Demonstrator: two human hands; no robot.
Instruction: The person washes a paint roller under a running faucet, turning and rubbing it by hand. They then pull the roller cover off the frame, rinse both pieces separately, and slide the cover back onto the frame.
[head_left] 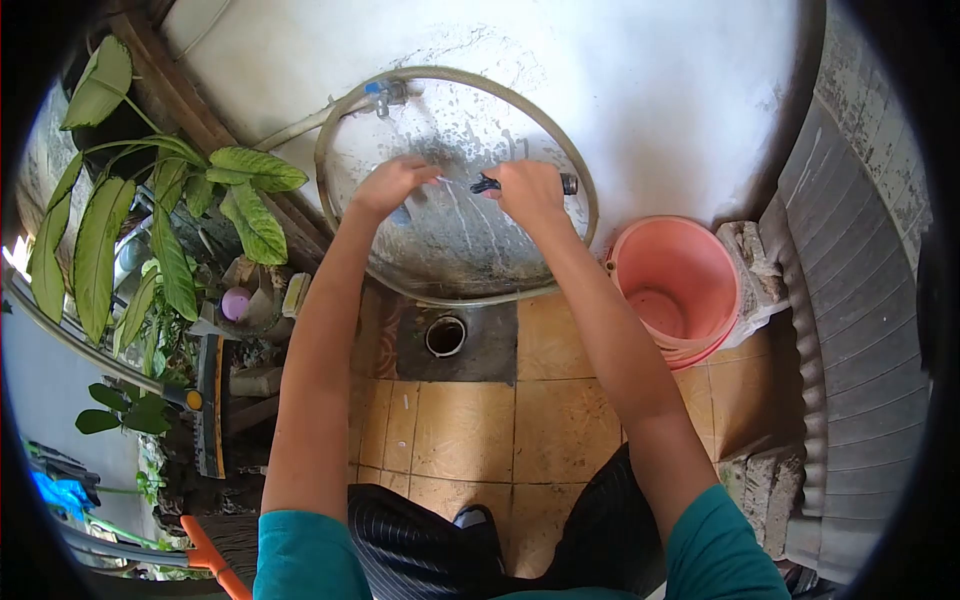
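My left hand (393, 187) is raised in front of the wall, its fingers pinched together with a small thin white piece (445, 180) showing at the tips. A short gap to the right, my right hand (531, 190) is wrapped round a black hand tool (570, 184). One dark end of it points toward my left hand, and the other sticks out past my knuckles; my fingers hide its middle. Behind both hands, a large loop of hose (520, 101) hangs against the stained wall, around a tap with a blue handle (379, 89).
A pink bucket (668, 250) stands on the right beside concrete blocks (748, 262). Below the hose, a round drain hole (446, 337) opens in the tiled floor (465, 430). Leafy plants (255, 170) crowd the left. Grey corrugated sheeting (850, 300) runs along the right.
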